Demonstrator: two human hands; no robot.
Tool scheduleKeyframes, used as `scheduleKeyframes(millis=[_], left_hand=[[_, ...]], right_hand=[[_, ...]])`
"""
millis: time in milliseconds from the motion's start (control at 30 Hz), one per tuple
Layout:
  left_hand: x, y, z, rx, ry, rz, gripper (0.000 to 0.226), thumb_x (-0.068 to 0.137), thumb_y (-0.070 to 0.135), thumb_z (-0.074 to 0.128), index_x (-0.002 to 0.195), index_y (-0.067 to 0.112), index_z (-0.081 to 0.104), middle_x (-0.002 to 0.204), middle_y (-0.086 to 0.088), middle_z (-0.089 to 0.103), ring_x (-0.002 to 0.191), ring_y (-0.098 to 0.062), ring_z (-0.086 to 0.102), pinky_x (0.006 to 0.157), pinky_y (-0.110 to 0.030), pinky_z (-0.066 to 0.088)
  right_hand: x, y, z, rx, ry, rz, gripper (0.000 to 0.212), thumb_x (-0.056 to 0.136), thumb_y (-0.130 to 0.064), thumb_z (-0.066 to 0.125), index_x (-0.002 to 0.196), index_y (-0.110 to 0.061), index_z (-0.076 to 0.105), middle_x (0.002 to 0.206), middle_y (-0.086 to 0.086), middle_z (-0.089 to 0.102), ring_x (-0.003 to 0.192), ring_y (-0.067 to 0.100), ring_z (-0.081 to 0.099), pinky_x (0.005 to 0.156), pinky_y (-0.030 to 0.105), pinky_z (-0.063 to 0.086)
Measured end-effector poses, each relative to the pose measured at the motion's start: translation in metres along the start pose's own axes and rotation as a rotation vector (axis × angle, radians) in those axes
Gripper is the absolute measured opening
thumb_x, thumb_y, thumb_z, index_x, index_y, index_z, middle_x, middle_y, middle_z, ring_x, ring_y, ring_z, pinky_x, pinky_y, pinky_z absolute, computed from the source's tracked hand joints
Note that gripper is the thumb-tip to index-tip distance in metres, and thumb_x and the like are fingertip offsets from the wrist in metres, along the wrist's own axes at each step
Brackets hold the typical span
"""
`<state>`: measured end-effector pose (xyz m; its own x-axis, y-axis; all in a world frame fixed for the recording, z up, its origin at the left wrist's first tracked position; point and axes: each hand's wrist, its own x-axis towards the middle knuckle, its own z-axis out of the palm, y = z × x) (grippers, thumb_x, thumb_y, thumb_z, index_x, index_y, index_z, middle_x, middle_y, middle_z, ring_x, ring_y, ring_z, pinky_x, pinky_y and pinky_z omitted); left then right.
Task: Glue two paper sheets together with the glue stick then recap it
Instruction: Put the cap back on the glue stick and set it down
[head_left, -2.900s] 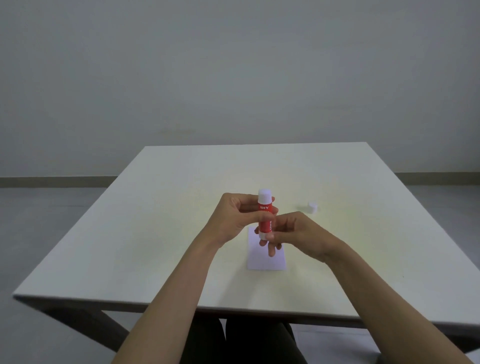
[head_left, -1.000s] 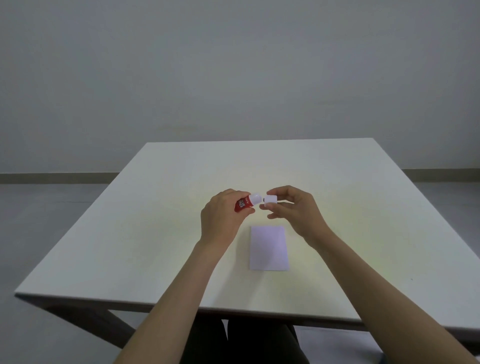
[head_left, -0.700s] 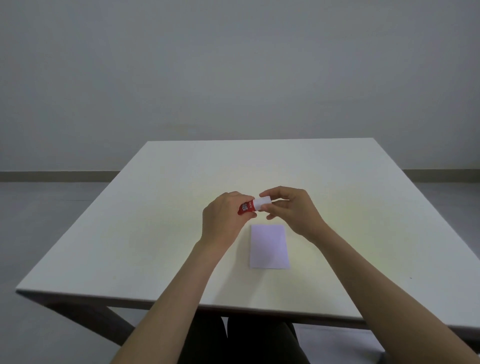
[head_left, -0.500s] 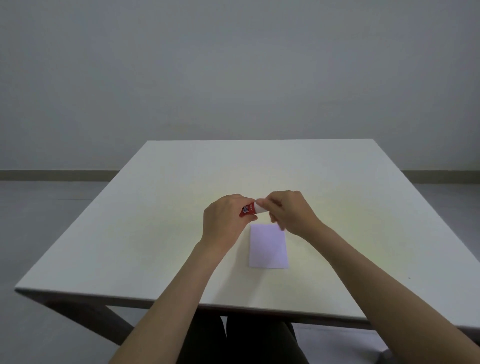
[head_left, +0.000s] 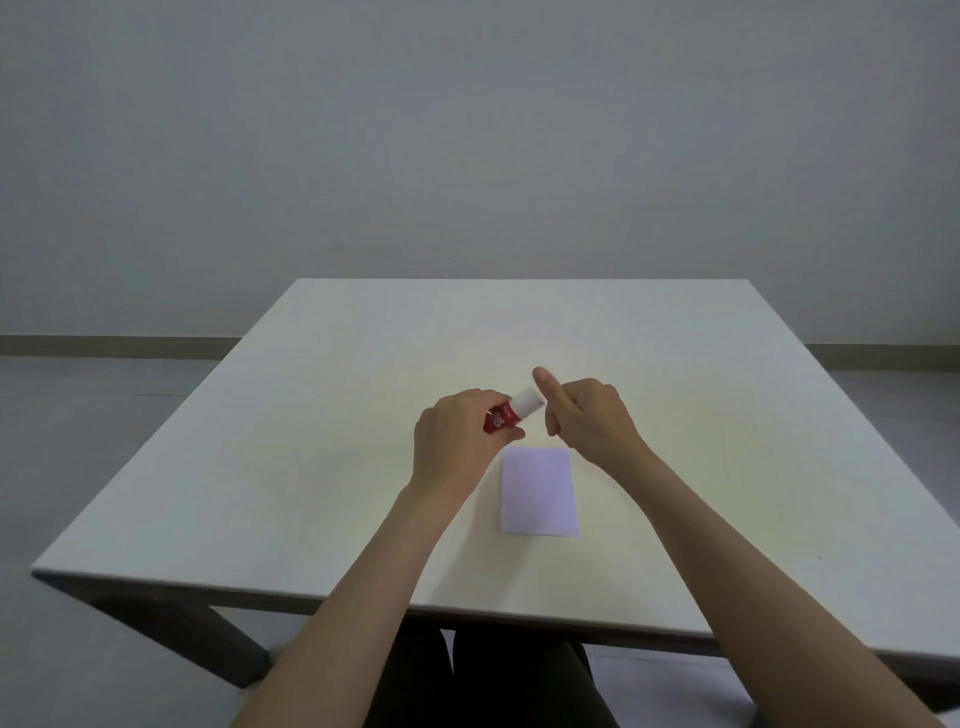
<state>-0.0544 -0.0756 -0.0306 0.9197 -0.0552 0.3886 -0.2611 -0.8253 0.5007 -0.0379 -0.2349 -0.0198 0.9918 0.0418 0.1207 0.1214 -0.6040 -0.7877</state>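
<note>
left hand (head_left: 457, 441): wraps the red barrel of the glue stick (head_left: 511, 414), tilted, capped end pointing up toward the right hand so the cap can be pressed home
right hand (head_left: 584, 418): loosely curled, holds nothing, thumb raised just beside the white cap (head_left: 529, 401)
cap: appears seated on the barrel
paper (head_left: 539, 491): lies flat on the table (head_left: 311, 467), just below both hands, seen as a single sheet
judged stage: recapping at or near completion
</note>
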Motion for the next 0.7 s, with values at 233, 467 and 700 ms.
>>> scheduleKeyframes(millis=[233, 467, 700], left_hand=[[0.025, -0.026, 0.008, -0.323, 0.23, -0.333, 0.03, 0.068, 0.021, 0.08, 0.075, 0.01, 0.053, 0.074, -0.002, 0.068, 0.062, -0.021, 0.066, 0.061, -0.032, 0.048], [0.033, -0.036, 0.028, -0.281, 0.248, -0.419, 0.034, 0.068, 0.023, 0.079, 0.076, 0.012, 0.047, 0.071, 0.004, 0.059, 0.069, -0.025, 0.057, 0.058, -0.029, 0.036], [0.029, -0.044, 0.038, -0.232, 0.238, -0.399, 0.033, 0.069, 0.025, 0.078, 0.078, 0.009, 0.05, 0.077, -0.008, 0.067, 0.072, -0.029, 0.06, 0.06, -0.033, 0.043]], right_hand=[[-0.014, 0.023, -0.015, 0.079, 0.021, -0.002, 0.047, 0.095, -0.043, 0.042, 0.063, -0.015, 0.063, 0.051, 0.0, 0.055, 0.038, 0.001, 0.045, 0.052, 0.025, 0.037], [-0.029, 0.042, -0.021, 0.126, -0.084, 0.051, 0.038, 0.093, -0.039, 0.048, 0.068, -0.016, 0.064, 0.056, -0.001, 0.058, 0.044, 0.012, 0.045, 0.045, 0.017, 0.036], [-0.032, 0.045, -0.021, 0.102, -0.18, 0.024, 0.031, 0.091, -0.039, 0.053, 0.071, -0.019, 0.065, 0.061, -0.003, 0.061, 0.047, 0.004, 0.048, 0.045, 0.008, 0.036]])
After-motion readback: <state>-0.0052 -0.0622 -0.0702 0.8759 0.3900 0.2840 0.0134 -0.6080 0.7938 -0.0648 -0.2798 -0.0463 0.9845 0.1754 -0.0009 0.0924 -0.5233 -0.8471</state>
